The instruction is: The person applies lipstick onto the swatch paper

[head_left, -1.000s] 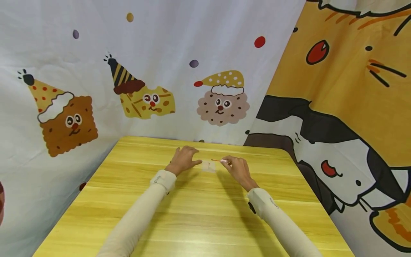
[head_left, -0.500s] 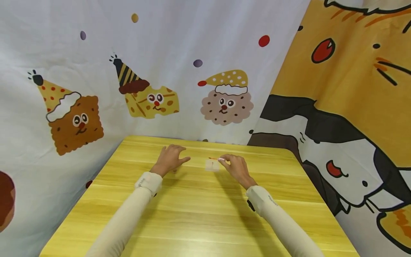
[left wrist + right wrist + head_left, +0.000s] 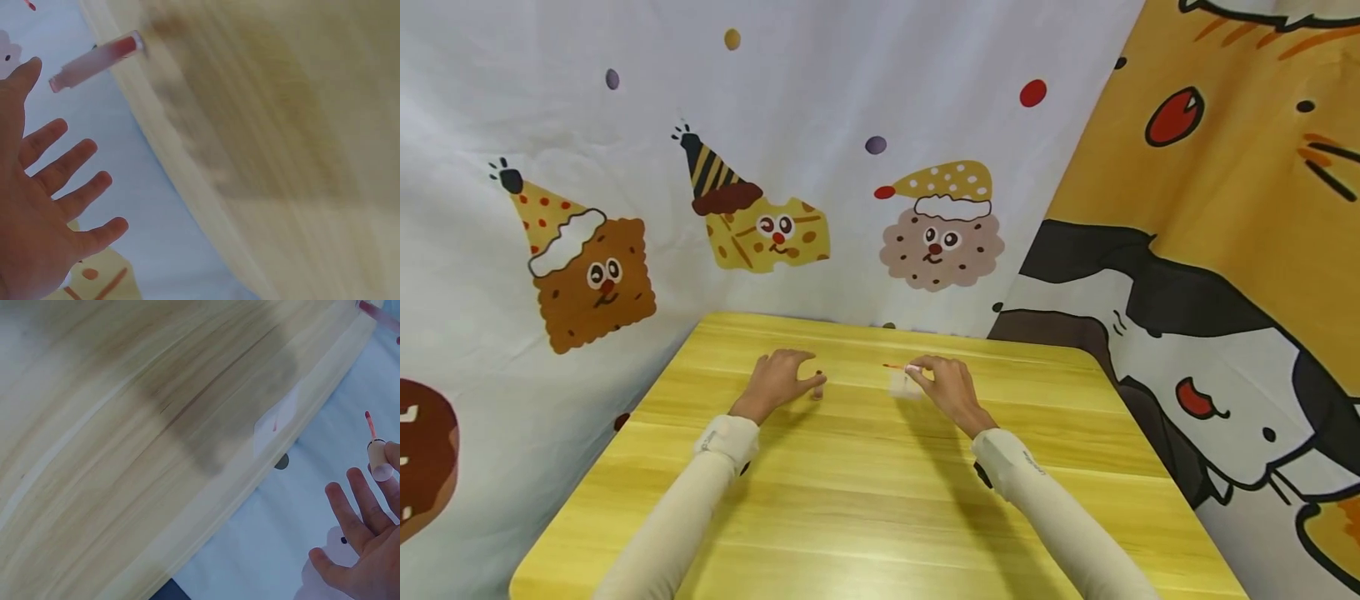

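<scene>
My left hand [image 3: 778, 379] hovers at the table's far half with its fingers spread and holds nothing. Just beyond its thumb stands an upright lip gloss tube [image 3: 817, 388], clear with a red end at its base in the left wrist view; a small gap separates thumb and tube there. My right hand [image 3: 951, 387] pinches the pale lip gloss cap [image 3: 379, 461] between thumb and index finger, the other fingers loosely extended. From that cap points a thin wand with a red tip [image 3: 370, 425]. Below it lies a small white paper square [image 3: 284, 419] bearing a short red stroke [image 3: 275, 424].
The wood-grain table [image 3: 850, 492] ends at a far edge beyond both hands. Behind it hangs a white cloth [image 3: 850, 75] with cartoon snacks. An orange and black cartoon cloth [image 3: 1225, 192] hangs along the right side.
My left hand has moved left, away from the paper, and the standing tube has come into view beside it. The right hand still holds the cap over the paper. The head view has turned slightly left.
</scene>
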`<state>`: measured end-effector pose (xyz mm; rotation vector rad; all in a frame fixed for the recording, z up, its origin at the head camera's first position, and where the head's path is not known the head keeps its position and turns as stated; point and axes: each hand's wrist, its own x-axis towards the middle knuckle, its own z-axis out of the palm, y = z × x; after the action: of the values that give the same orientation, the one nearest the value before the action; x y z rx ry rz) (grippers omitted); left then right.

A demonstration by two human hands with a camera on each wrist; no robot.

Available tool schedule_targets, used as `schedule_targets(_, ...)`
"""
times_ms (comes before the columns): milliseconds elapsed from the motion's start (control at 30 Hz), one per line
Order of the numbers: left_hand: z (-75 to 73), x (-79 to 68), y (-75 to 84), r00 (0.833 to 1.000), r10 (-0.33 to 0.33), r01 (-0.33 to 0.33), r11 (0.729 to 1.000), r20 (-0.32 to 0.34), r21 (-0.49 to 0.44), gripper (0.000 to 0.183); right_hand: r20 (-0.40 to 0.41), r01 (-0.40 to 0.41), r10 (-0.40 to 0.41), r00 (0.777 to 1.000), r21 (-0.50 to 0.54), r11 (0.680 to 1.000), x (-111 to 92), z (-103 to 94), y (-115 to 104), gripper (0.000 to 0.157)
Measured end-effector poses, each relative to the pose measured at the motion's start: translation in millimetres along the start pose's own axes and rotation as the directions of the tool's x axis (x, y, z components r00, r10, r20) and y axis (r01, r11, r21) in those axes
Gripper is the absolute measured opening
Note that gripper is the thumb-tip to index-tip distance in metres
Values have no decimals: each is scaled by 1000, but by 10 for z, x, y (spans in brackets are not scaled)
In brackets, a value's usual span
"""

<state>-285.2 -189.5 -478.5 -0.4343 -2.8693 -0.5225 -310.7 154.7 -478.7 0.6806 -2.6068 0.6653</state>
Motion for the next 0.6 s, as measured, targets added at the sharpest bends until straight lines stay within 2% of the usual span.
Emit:
schedule_targets(100, 22, -55, -48, 1000, -8, 9, 1000, 5, -18, 62, 1, 8, -8, 1000, -4, 1000, 11, 26, -30, 20)
schedule_targets(267, 74, -84, -86, 1000, 0, 1, 999, 14, -51, 61, -4, 24, -24, 1000, -27, 999, 22, 46, -40, 19)
schedule_targets(467, 139, -115, -118, 999, -20, 25, 994, 44, -109, 65, -8, 53, -53, 999, -37, 998, 26, 71, -69, 19)
schedule_targets(600, 187, -126, -130, 999, -21, 27, 992, 48, -121, 60, -5, 57, -58, 998, -37, 998, 31, 65, -97, 20)
